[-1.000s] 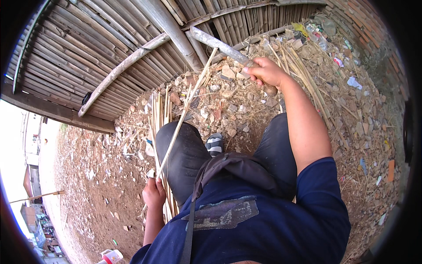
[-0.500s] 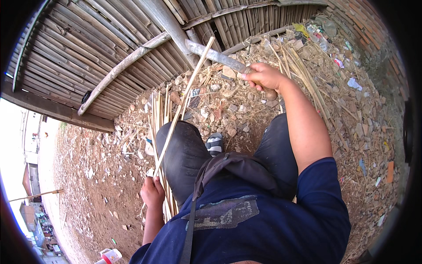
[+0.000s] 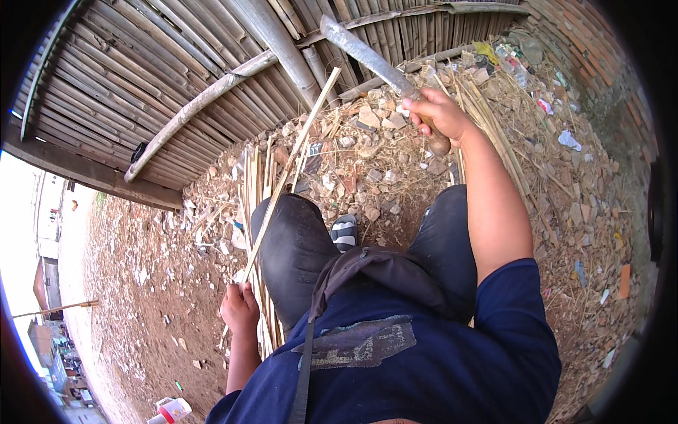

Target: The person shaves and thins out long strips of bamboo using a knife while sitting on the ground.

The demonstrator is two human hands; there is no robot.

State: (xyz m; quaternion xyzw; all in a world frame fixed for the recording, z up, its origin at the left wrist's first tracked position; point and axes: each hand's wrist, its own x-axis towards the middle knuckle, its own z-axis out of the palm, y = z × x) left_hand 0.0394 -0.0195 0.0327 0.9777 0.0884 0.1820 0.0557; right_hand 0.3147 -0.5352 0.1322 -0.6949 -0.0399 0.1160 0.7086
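In my right hand (image 3: 436, 116) is a machete (image 3: 367, 56), gripped by its brown wooden handle. Its long grey blade points up and to the left, apart from the strip. My left hand (image 3: 240, 307) closes round the lower end of a long pale bamboo strip (image 3: 293, 160). The strip slants up to the right across my left knee, and its far end stands free just left of the blade. A bundle of similar bamboo strips (image 3: 253, 177) lies beside my left leg, partly hidden behind the leg and the held strip.
More split bamboo (image 3: 494, 134) lies on the stony ground right of my right hand. A slatted bamboo wall (image 3: 191, 63) stands ahead, a brick wall (image 3: 583, 42) at the far right. Litter and rubble cover the ground. A white and red jug (image 3: 172, 410) is at lower left.
My right hand has moved slightly right, and the machete blade has swung up and away from the bamboo strip's tip. My left hand has shifted a little left with the strip.
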